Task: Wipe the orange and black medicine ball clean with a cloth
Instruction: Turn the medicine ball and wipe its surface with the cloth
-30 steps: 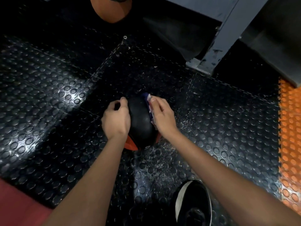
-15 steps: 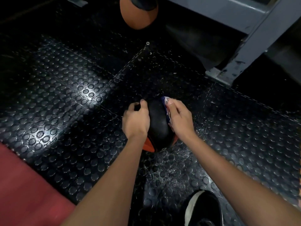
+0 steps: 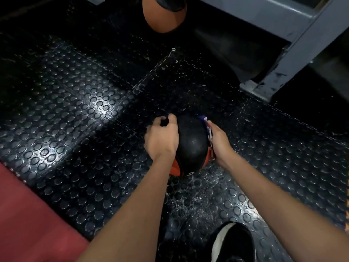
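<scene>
Head view, looking down: nearest us, a black shoe point(image 3: 233, 242) stands on the studded rubber floor point(image 3: 75, 103), just short of the medicine ball point(image 3: 191, 146). We see the ball, black on top with orange showing low on its near side, resting on that floor between both hands. Our left hand point(image 3: 160, 138) curls over the ball's left side, its grip closed on the surface, we judge to stop the ball rolling. Our right hand point(image 3: 219, 142) presses a blue and white cloth point(image 3: 206, 127) against the ball's right side, fingers wrapped around the bunched fabric, so the wipe appears under way. Beyond the ball lies a second orange ball point(image 3: 162, 17), and to the far right a grey metal frame point(image 3: 290, 53).
</scene>
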A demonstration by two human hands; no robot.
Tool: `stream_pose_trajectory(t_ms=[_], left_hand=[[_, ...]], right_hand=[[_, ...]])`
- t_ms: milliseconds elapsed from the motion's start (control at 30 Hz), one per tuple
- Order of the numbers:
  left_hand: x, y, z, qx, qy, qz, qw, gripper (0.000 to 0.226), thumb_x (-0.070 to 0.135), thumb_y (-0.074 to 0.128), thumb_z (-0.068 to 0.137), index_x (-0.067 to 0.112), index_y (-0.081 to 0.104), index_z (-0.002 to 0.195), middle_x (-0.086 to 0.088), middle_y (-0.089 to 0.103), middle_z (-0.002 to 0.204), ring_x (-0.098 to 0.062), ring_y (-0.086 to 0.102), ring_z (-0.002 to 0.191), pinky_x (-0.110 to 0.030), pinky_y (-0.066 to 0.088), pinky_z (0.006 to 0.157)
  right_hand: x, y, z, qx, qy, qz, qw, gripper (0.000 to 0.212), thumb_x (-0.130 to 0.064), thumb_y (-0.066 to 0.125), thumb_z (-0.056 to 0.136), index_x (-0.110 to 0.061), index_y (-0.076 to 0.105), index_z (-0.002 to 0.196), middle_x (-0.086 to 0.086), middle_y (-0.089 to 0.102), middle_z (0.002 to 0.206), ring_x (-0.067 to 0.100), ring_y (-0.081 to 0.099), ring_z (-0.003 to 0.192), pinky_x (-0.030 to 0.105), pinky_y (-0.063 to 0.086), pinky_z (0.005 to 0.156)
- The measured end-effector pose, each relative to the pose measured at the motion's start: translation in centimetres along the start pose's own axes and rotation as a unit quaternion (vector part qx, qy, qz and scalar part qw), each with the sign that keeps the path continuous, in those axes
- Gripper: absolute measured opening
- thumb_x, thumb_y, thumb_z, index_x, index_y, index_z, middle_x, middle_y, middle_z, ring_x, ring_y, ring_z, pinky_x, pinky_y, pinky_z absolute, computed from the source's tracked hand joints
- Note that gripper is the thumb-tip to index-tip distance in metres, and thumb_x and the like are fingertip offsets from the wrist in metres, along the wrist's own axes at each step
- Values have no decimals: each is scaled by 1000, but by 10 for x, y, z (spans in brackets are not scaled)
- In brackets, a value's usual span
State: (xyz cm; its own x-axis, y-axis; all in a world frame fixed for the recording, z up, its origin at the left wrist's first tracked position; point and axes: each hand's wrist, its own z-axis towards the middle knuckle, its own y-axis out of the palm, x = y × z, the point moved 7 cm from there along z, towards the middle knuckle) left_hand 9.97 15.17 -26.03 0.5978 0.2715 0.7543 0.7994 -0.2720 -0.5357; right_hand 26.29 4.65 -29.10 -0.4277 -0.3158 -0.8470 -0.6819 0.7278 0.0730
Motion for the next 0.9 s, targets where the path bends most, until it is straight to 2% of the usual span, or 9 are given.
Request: stream_pose_trajectory(t_ms=[133,333,400,467,567,667,767,833,900], left_hand=[[5,1,0,3,10,14,1000,51,61,41,98,32,67,131,-7,68,125,-31,58,120,-50,44,106],[-6,-9,1,-9,5,-23,1000,45,57,44,101,32,68,129,-7,68,125,-30,57,121,-36,39,90],[-7,-10,-4,-10,15,-39,999,42,57,46,100,34,69,127,-6,68,125,-29,57,121,-37,41,95],[-7,-9,-7,-8,20,-43,999,42,57,47,100,35,69,128,-5,67,127,-28,57,122,-36,40,95],[-4,-8,-7,-6,23,-34,999,45,58,46,100,33,67,131,-6,67,129,-28,57,122,-33,37,89],[-3,-9,-4,-10,12,-27,999,44,57,45,101,32,67,131,-7,67,129,-28,57,120,-32,33,87],[-5,-12,-3,-16,5,-46,999,41,56,46,101,33,69,125,-5,68,126,-22,54,108,-31,33,86],[-9,-13,-3,-18,1,-57,998,39,57,47,101,34,70,124,-4,68,125,-20,52,105,-31,34,86],[-9,-12,-5,-19,6,-58,998,40,58,48,100,35,69,125,-4,67,126,-22,55,111,-32,35,87]], right_hand=[[-1,-2,-1,13,29,-31,999,32,-34,49,106,-17,75,106,5,76,97,22,71,92,30,56,78],[6,0,-11,39,-129,-82,987,37,-47,52,100,-26,72,123,-4,73,120,14,66,116,37,49,107],[24,-8,-9,37,-72,-12,997,37,-40,43,108,-22,68,127,-7,77,100,8,71,98,33,54,97],[42,-15,-10,27,52,7,998,38,-43,34,110,-24,67,116,-13,68,63,3,66,60,25,55,65],[44,-18,-11,11,129,-46,991,44,-50,39,106,-22,73,99,-3,71,66,16,69,65,28,55,64],[4,-6,-10,43,-38,-94,994,34,-47,45,104,-31,75,110,-9,66,68,8,62,61,23,48,54],[-17,13,-18,24,-172,-131,976,21,-50,54,96,-46,75,97,-8,73,101,19,69,96,36,52,81],[-14,13,-20,21,-211,-138,967,23,-37,53,103,-45,74,96,-7,71,113,12,66,109,32,49,97],[-3,2,-16,32,-172,-77,982,25,-31,50,107,-29,75,106,0,74,110,12,67,105,28,49,94]])
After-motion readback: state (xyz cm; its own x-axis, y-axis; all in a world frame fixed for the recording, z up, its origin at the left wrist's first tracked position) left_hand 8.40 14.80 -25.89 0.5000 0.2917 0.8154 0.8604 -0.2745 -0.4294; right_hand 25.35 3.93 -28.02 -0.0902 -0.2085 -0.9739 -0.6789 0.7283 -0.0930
